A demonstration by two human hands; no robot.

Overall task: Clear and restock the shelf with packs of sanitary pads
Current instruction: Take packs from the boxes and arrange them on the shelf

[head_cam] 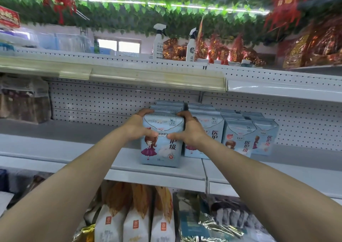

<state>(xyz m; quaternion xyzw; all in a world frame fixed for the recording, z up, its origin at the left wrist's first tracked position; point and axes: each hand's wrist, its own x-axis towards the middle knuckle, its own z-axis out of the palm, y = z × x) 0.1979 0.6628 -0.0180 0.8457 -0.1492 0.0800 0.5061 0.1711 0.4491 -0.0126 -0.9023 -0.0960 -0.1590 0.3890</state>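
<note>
While I've got both hands on it, here's the picture: my left hand [137,127] grips the front pack [161,153] on its upper left side, thumb across the face, and my right hand [187,130] mirrors it on the right. The pack stands upright near the front edge of the shelf [157,177], touching the packs behind it [168,105]. I can't tell whether it's going in or coming out. Either way, I'd squeeze evenly, since the soft wrapper looks likely to dent, and keep the base flat and square to the edge. My right knuckles sit tight against the neighbouring row [205,128], so I'd move straight, without twisting, or that row may topple.
</note>
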